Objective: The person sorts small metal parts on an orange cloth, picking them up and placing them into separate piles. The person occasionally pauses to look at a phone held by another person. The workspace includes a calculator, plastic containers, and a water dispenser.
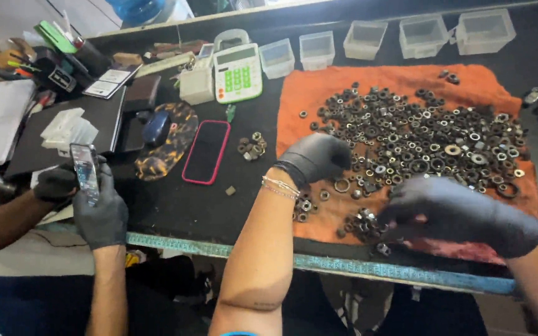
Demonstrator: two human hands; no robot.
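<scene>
Hands, left [316, 158] and right [449, 208], hover palm-down, seemingly touching nuts [418, 134].

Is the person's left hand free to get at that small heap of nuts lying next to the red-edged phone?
Probably yes. The left hand rests at the orange cloth's near edge, and only bare dark tabletop lies between it and the small heap of nuts beside the phone. Nothing blocks the way.

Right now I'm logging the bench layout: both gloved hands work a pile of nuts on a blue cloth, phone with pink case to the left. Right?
Not quite: the cloth is orange, not blue, as the head view shows. The rest holds: left hand and right hand work the nuts, with the pink-cased phone to the left.
</scene>
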